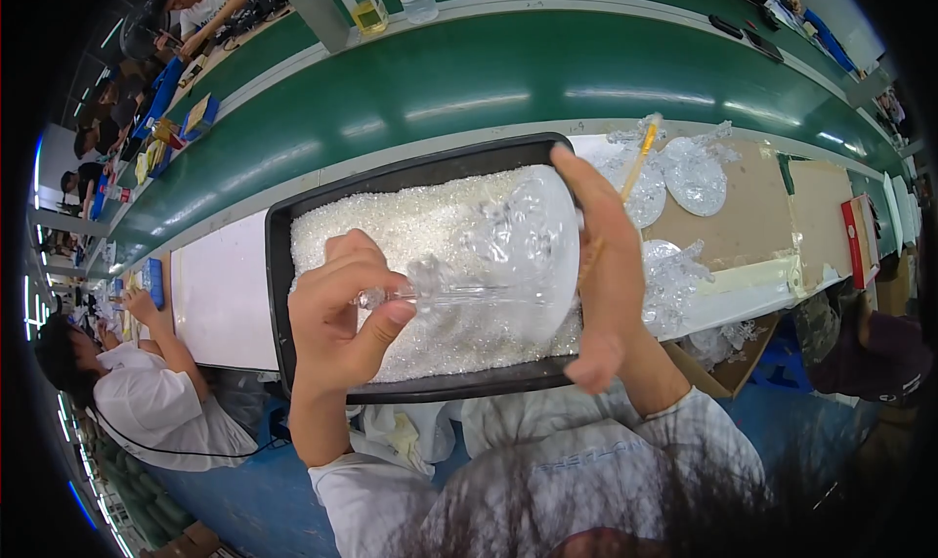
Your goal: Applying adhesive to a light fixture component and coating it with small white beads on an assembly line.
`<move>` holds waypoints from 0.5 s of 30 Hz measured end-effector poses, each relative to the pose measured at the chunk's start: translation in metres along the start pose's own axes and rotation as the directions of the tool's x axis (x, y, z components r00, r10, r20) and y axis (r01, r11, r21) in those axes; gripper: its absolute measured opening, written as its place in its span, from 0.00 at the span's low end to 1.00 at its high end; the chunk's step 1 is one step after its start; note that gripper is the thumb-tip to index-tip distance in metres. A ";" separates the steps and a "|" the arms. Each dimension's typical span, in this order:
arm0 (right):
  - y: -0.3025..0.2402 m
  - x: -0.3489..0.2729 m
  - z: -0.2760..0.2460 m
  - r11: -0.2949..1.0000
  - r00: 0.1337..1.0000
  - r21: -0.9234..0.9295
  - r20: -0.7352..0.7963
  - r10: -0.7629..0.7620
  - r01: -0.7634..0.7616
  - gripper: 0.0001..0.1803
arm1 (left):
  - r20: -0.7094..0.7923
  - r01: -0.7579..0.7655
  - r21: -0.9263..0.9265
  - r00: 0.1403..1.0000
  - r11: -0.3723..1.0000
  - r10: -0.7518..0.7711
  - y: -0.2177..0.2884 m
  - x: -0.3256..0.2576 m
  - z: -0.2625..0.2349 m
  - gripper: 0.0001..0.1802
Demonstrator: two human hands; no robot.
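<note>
Over a black tray of glittering clear granules, I hold a clear, see-through ornament sideways. It has a wide round base and a slim stem with clear decoration beside it. My left hand pinches the stem's narrow end between thumb and fingers. Curved around the rim of the round base is my right hand, slightly blurred. A thin brush with a yellowish handle slants up from behind the right hand, apparently held in its fingers. The palm side of that hand is partly hidden.
Several similar clear ornaments stand right of the tray on brown cardboard. A red box lies farther right. Bottles stand on the green ledge behind. Another person works at the left.
</note>
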State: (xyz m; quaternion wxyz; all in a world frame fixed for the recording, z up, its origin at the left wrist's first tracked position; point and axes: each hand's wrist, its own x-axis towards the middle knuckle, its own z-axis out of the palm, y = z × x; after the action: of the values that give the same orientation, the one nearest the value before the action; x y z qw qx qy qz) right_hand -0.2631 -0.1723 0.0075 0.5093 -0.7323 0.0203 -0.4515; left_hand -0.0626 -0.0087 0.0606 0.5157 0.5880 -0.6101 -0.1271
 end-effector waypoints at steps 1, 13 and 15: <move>0.003 -0.001 -0.002 0.988 0.995 0.121 -0.026 0.095 -0.091 0.63 | 0.000 0.001 0.000 1.000 1.000 -0.001 0.001 0.003 -0.002 0.11; 0.000 -0.022 0.000 0.896 0.944 0.306 -0.171 -0.282 0.323 0.15 | -0.015 -0.106 0.764 0.983 0.636 0.181 0.037 -0.009 0.014 0.16; -0.011 -0.019 0.001 0.938 0.942 0.170 -0.206 -0.265 0.301 0.07 | 0.015 -0.122 0.791 0.984 0.600 0.180 0.039 -0.014 0.019 0.16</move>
State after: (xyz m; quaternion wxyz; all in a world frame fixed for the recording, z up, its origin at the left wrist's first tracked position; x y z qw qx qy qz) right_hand -0.2784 -0.1565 0.0038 0.5055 -0.6291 -0.0852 -0.5843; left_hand -0.1034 0.0055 0.0754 0.2336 0.7047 -0.6338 0.2172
